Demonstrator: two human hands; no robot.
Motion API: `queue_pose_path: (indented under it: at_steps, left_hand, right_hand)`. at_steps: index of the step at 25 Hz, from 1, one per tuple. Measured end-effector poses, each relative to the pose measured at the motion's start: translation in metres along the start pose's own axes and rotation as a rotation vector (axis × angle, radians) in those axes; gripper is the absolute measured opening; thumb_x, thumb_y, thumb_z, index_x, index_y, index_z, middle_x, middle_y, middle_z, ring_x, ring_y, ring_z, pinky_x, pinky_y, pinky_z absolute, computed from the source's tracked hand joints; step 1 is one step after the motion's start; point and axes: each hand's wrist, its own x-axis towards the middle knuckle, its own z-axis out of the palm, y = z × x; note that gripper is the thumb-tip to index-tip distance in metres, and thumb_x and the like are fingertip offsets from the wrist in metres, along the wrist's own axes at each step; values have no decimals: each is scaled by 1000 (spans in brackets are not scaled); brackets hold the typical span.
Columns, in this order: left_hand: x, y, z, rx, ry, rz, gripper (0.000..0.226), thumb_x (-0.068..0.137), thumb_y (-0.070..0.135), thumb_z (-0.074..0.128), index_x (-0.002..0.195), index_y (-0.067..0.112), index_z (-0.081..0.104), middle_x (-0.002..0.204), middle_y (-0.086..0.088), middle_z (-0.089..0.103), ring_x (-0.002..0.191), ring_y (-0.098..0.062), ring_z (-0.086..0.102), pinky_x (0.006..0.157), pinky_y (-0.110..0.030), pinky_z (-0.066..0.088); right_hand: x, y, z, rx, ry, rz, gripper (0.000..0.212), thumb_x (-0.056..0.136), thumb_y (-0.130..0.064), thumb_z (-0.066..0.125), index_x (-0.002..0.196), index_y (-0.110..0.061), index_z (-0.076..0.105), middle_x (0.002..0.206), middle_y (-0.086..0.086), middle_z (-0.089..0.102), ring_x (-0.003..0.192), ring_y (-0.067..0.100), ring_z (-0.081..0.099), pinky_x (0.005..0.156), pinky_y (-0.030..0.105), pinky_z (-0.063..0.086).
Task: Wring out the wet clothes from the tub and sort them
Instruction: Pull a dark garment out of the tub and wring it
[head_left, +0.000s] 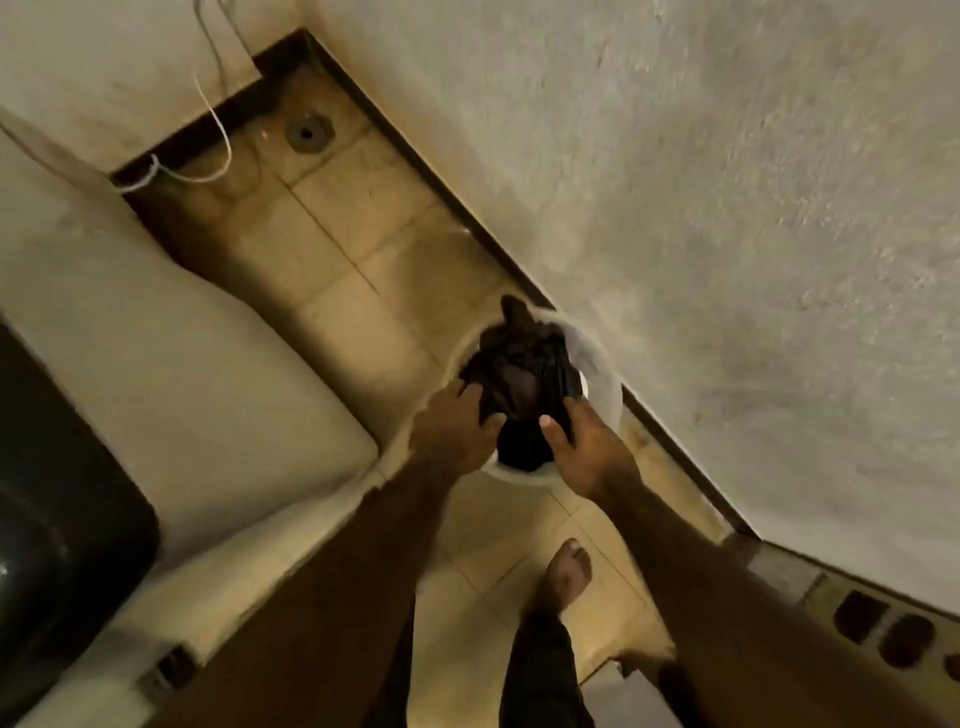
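Note:
A white tub (602, 364) stands on the tiled floor against the rough wall, filled with dark wet clothes (519, 374). My left hand (457, 426) reaches in from the left, its fingers curled into the dark cloth. My right hand (582, 441) grips the same bundle from the right, thumb pressed on the fabric. One end of the cloth sticks up over the tub's far rim. The lower part of the tub is hidden behind my hands.
A narrow tiled floor strip runs between a pale machine or counter (182, 338) on the left and the rough wall (727, 208) on the right. A floor drain (307, 132) lies at the far end. White cords (218, 135) hang there. My bare foot (566, 571) stands near.

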Motion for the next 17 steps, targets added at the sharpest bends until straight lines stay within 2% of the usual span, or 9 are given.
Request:
queue_pose_path:
  at_steps: [3,5,7,9,11,13,14,15,17]
  left_hand:
    - [30,-18,58,-73,36,-42,43,93,43,57,127,18,59,133,-6,56,117,-29,56,99,-42,48]
    - [46,-25,85,-128,43,-71,32,93,37,60,119,18,65,123,-6,61,111,-28,60,95,-41,50]
    - [67,-25,111,-162,59,-87,32,92,36,62,119,21,65,120,-5,63,108,-27,62,92,-40,51]
    - [92,-20,131,-161,87,-94,46,90,38,64,133,26,56,125,-3,61,112,-26,60,91,-38,52]
    - [116,-13,146,-145,114,-45,67,89,38,65,149,31,36,131,-6,55,117,-28,57,93,-43,53]
    - [136,-8,156,-34,88,-12,78,89,35,65,154,36,21,138,-10,48,118,-33,56,94,-47,53]
    - [146,-7,158,52,74,0,76,90,34,64,154,36,23,139,-10,46,119,-35,56,94,-48,53]
    - [152,-7,159,132,69,8,67,91,32,63,150,35,32,138,-10,46,118,-36,56,94,-48,52]
    - [156,-6,154,212,113,-3,40,92,27,60,132,29,57,129,-8,52,113,-34,58,91,-47,53]
  right_hand:
    - [27,42,42,55,-16,-10,56,103,-55,37,144,-18,47,145,8,55,128,30,56,101,42,49]
    - [38,60,61,86,-31,23,51,104,-48,43,144,-17,49,145,6,56,129,28,55,103,41,48]
    - [51,78,80,123,-11,33,48,104,-41,47,144,-16,50,144,5,56,129,26,55,104,39,46]
    - [61,88,95,164,-2,30,45,103,-36,52,143,-15,52,143,6,57,128,25,56,104,37,46]
    - [68,98,109,199,12,19,44,102,-34,54,142,-17,54,141,5,58,125,23,57,103,37,47]
    - [72,103,118,230,9,23,43,102,-34,55,142,-19,54,140,3,58,123,22,59,102,38,50]
    - [75,105,122,239,11,32,43,101,-35,55,142,-19,54,140,3,58,123,22,59,103,39,50]
    - [79,107,124,244,12,41,44,101,-35,56,142,-20,54,140,4,58,122,22,59,103,41,50]
    - [84,107,126,246,8,57,44,100,-37,56,141,-21,55,139,5,59,122,24,60,103,44,51]
